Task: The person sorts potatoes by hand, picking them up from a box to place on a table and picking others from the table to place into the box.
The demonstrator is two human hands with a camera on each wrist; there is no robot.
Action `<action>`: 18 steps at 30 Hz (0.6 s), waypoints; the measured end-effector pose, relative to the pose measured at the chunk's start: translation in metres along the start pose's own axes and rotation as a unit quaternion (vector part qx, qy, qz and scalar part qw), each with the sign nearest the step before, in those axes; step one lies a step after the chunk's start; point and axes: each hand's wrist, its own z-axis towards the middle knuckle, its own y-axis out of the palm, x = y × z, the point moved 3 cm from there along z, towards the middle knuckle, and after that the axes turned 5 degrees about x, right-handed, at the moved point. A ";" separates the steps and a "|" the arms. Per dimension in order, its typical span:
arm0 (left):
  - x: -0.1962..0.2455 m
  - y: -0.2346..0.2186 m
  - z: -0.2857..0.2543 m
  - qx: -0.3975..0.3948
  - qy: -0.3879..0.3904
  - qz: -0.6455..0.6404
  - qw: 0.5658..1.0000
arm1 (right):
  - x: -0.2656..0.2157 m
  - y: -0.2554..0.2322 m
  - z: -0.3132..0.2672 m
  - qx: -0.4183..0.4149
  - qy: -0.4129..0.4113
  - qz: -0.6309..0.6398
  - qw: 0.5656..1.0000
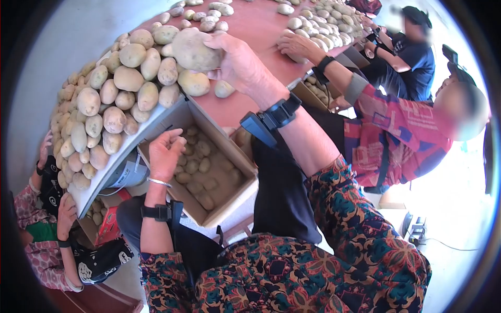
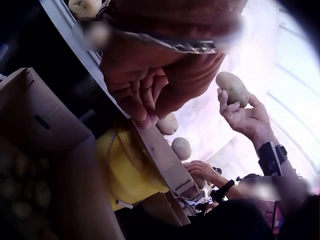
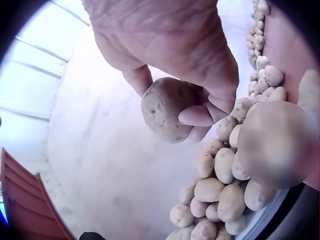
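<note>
My right hand [image 1: 237, 65] holds a large potato [image 1: 194, 49] up over the edge of the potato pile, thumb and fingers round its side. In the right wrist view the same potato [image 3: 167, 110] sits between the fingertips, its skin marked with small dark spots. My left hand [image 1: 166, 154] hovers above the rim of a cardboard box [image 1: 201, 112], its fingers loosely bent and nothing between them. Several potatoes [image 1: 195, 175] lie inside that box. The left wrist view shows the left hand [image 2: 160, 75] with thumb and fingertips near each other, over a cardboard edge [image 2: 165, 155].
A big potato pile [image 1: 115, 88] covers the left part of the red tabletop [image 1: 250, 31]. A yellow bucket [image 2: 130, 167] stands beside the box. To the right, a person in a patterned red shirt [image 1: 402, 130] reaches onto the table; another person's hands [image 1: 67, 214] are at the left.
</note>
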 end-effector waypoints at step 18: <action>0.075 0.105 -0.131 -0.232 0.107 -0.108 0.961 | -0.059 0.127 -0.039 -0.132 -0.046 0.128 0.982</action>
